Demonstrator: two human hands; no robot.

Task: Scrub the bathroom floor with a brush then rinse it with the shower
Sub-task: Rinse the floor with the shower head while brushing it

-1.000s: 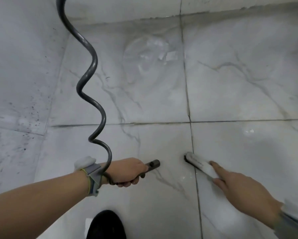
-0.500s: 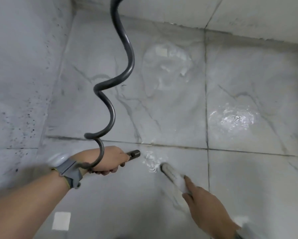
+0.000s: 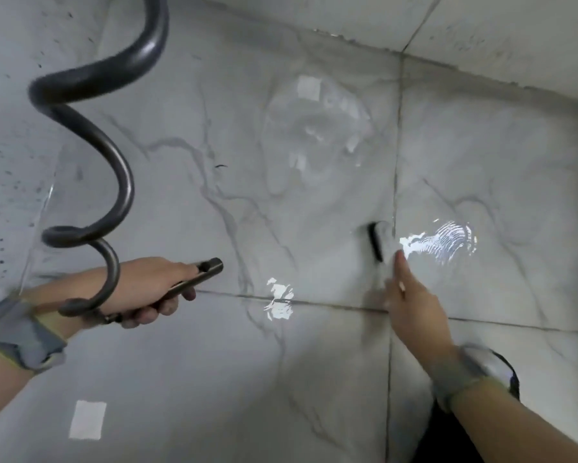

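Note:
My left hand (image 3: 147, 289) grips a dark metal shower sprayer (image 3: 199, 275), nozzle pointing right over the floor. Its coiled dark hose (image 3: 113, 155) spirals up from my wrist to the top of the view. My right hand (image 3: 414, 302) holds a white scrub brush (image 3: 379, 243) with dark bristles, index finger stretched along its back; the brush is blurred and lies on the wet marble floor (image 3: 314, 195) beside a tile joint. Water glints on the tiles near the brush and below the nozzle.
Grey speckled wall tiles (image 3: 10, 162) rise on the left, and a pale wall (image 3: 481, 31) runs along the back right. A dark shape (image 3: 454, 439) shows under my right forearm at the bottom edge.
The brush and my right hand have swept forward and to the right across the tile joint. The sprayer hand has shifted a little, the hose coils swinging with it. The view has tilted.

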